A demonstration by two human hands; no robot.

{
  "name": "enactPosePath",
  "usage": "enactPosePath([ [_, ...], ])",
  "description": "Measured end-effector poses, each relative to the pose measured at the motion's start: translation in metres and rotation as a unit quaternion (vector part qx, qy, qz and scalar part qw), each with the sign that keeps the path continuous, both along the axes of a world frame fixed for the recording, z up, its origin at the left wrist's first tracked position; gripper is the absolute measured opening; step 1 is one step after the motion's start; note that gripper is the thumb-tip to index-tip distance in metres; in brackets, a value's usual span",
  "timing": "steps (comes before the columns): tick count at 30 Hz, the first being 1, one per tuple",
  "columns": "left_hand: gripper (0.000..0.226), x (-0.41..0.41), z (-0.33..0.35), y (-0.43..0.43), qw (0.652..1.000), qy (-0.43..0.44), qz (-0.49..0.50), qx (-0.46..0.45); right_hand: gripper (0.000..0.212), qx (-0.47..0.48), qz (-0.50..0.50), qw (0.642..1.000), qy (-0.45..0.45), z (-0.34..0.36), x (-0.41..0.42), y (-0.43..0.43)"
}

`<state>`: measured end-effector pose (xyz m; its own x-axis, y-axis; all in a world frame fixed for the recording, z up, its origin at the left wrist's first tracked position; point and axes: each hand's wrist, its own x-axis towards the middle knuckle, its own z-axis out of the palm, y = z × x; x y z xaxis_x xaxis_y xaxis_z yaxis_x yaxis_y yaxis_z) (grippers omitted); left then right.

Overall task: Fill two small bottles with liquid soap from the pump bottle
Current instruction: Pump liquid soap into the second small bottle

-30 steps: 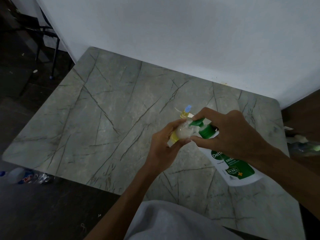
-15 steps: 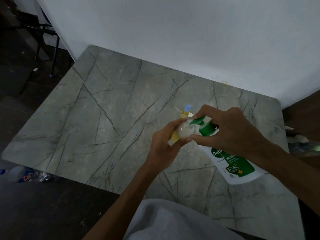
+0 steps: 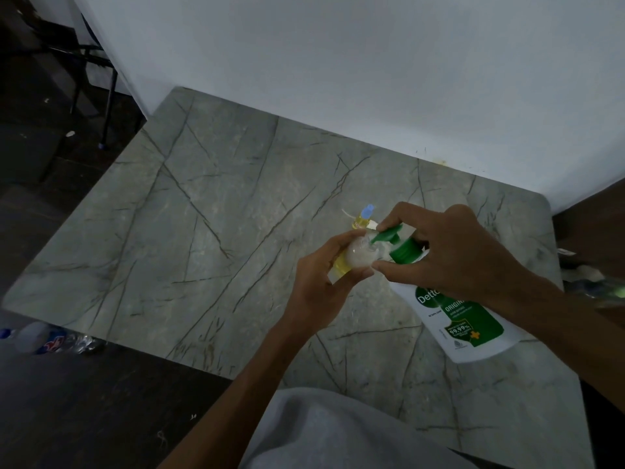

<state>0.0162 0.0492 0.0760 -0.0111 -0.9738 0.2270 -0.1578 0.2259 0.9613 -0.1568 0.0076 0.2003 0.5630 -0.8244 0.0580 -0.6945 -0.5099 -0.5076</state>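
My left hand [image 3: 319,286] grips a small clear bottle [image 3: 358,255], its open mouth tipped up against the nozzle of the green pump head [image 3: 389,235]. Yellowish liquid shows in the bottle's lower part. The white pump bottle [image 3: 463,319] with a green label leans over the marble table [image 3: 209,238], held at its pump by my right hand [image 3: 449,255], fingers on the pump top and thumb below. Behind the hands stands a second small bottle [image 3: 362,219] with yellow liquid and a blue cap.
A white wall borders the table's far edge. A crushed plastic water bottle [image 3: 44,338] lies on the dark floor at left. Chair legs [image 3: 108,106] stand at the upper left. Clutter lies off the table's right edge [image 3: 595,282].
The pump bottle has tilted and shifted slightly right and lower in my right hand. The small bottle stays at the nozzle in my left hand.
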Motion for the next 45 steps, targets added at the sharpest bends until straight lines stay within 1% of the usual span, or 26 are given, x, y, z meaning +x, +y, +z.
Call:
enactPosePath([
  [2,0.052,-0.001,0.002,0.001,1.000,-0.007,-0.001,-0.007,0.041,0.006,0.000,1.000,0.005,0.001,0.000,-0.001],
  [6,0.055,-0.002,0.001,0.000,1.000,0.002,0.000,0.002,0.056,0.020,0.003,0.999,0.029,0.003,0.001,-0.003],
  [9,0.056,0.001,-0.001,-0.002,1.000,0.005,0.005,0.004,0.061,0.018,0.013,1.000,0.020,0.003,0.002,-0.001],
  [11,0.056,0.002,-0.002,-0.002,1.000,0.003,0.007,0.003,0.058,0.013,0.016,1.000,0.012,0.003,0.002,0.000],
  [16,0.053,0.000,0.001,0.000,1.000,0.000,0.004,0.002,0.043,-0.003,-0.002,1.000,0.001,-0.002,0.002,0.003],
  [23,0.055,-0.001,-0.003,-0.002,1.000,0.013,0.006,0.006,0.061,-0.002,0.008,1.000,0.012,0.000,0.001,0.001],
  [27,0.053,0.000,-0.002,-0.001,1.000,-0.012,0.009,-0.007,0.053,0.000,0.012,1.000,0.012,-0.002,0.000,0.001],
  [31,0.053,-0.002,0.000,0.003,1.000,-0.010,0.000,-0.004,0.045,-0.007,0.002,1.000,-0.005,-0.006,-0.001,0.003],
  [34,0.053,-0.004,0.001,0.004,1.000,-0.005,0.002,-0.002,0.049,-0.002,-0.003,1.000,-0.006,-0.006,0.000,0.002],
  [37,0.053,-0.002,0.001,0.001,1.000,0.013,0.008,0.001,0.058,-0.017,0.004,1.000,0.005,-0.008,-0.001,0.003],
  [39,0.054,-0.001,0.000,-0.001,1.000,0.012,0.011,-0.002,0.059,-0.022,0.004,1.000,0.010,-0.009,-0.001,0.005],
  [45,0.052,-0.003,-0.001,0.002,1.000,-0.007,0.009,-0.007,0.043,-0.024,-0.011,1.000,-0.005,-0.011,-0.002,0.005],
])
